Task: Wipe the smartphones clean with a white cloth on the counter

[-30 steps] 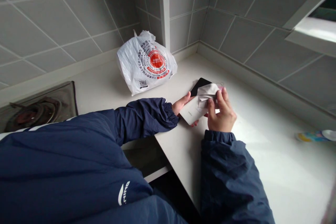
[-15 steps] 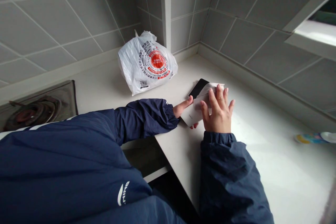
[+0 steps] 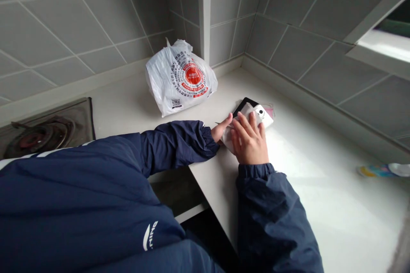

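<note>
A white phone [image 3: 263, 116] lies back up, its camera lens showing, on the white countertop [image 3: 320, 187], partly over a black phone [image 3: 245, 103]. My left hand [image 3: 222, 127] grips the white phone's near end; only the thumb and fingertips show past the blue sleeve. My right hand [image 3: 250, 140] lies on top of the phone, fingers pressed together on a white tissue [image 3: 226, 138] that peeks out under the palm. Most of the phone is hidden by this hand.
A white plastic bag [image 3: 181, 77] with a red print stands at the back near the tiled corner. A gas burner [image 3: 35, 135] is at the left. A pink item [image 3: 270, 112] lies beside the phones. A small colourful object [image 3: 379, 170] lies at the right.
My right hand has slid the tissue down the phone's back toward me, uncovering the camera end. The left hand keeps its grip in the same place.
</note>
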`<state>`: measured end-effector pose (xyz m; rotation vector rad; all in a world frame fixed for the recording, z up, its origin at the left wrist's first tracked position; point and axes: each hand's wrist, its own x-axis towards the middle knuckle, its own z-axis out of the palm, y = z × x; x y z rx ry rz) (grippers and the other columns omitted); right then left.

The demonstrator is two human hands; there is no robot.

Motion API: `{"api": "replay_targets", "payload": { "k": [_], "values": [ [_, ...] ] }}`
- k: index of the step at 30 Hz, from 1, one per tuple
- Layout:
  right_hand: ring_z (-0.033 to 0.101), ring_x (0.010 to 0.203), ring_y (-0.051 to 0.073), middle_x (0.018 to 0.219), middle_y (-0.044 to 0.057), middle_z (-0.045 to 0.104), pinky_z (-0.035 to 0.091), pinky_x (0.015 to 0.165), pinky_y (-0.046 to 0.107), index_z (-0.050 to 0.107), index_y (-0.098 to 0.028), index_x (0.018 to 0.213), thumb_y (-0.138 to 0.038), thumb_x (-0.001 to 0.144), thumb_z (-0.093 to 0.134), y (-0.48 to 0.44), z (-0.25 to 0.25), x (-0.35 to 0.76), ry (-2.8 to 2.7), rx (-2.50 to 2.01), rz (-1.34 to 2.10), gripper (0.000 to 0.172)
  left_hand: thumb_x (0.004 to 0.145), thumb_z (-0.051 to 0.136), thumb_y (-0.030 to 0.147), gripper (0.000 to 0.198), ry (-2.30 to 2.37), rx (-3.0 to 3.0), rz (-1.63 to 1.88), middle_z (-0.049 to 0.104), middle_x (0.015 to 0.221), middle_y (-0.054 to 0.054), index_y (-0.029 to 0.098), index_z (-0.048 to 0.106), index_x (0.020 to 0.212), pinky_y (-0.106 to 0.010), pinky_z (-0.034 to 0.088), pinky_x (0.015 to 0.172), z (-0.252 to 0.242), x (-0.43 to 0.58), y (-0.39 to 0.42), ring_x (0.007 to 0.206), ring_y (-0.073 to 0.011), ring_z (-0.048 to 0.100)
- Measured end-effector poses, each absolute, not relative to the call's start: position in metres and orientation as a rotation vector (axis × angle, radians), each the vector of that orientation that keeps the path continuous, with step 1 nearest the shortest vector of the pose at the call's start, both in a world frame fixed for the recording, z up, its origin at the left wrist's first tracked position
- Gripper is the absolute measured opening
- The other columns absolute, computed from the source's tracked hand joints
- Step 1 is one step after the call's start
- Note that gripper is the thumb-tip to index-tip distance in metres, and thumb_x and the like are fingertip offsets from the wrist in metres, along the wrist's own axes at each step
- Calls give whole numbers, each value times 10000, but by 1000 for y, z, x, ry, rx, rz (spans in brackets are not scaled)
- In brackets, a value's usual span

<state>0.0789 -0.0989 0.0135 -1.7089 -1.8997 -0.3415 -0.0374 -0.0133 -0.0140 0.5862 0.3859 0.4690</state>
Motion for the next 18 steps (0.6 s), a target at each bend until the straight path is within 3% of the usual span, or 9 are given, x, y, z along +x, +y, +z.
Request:
{"api": "replay_targets", "payload": {
  "k": [3,8,11,14,18],
  "values": [
    [330,1521,298,1577,91,463,331,1199,555,574,-213,1419,-324,1019,430,-99,10,75,-1862,-1742,-301,440,1027,100,622,795,401,505,509,687,1233,-175,85,457,1493,-364,434,1046,-6,-34,-16,1125,-252,675],
    [259,1545,307,1625,182,350,390,1191,521,435,-113,1525,-409,1010,450,-99,4,72,-1625,-1711,-162,594,1046,195,411,622,439,457,504,688,1231,-187,40,476,1459,-445,369,1118,-4,-34,-11,1206,-295,633],
    [409,1478,297,1593,194,400,435,1166,487,471,-111,1501,-460,997,470,-99,5,66,-1520,-1704,-60,613,1018,310,335,536,486,496,472,711,1162,-187,38,538,1402,-445,385,1097,-9,-35,-10,1135,-294,655],
    [581,1341,285,1497,172,536,507,1097,432,561,-139,1438,-486,964,520,-100,11,62,-1330,-1712,17,588,988,463,299,458,420,616,529,722,1100,-133,106,564,1390,-386,440,1017,-14,-35,-12,1000,-239,674],
    [764,1002,276,1096,112,791,600,918,400,704,-176,1284,-509,880,623,-102,25,65,-1067,-1687,261,530,896,680,260,542,355,798,605,705,1036,-37,256,537,1418,-316,476,866,-13,-37,-14,846,-166,645]
  ]
}}
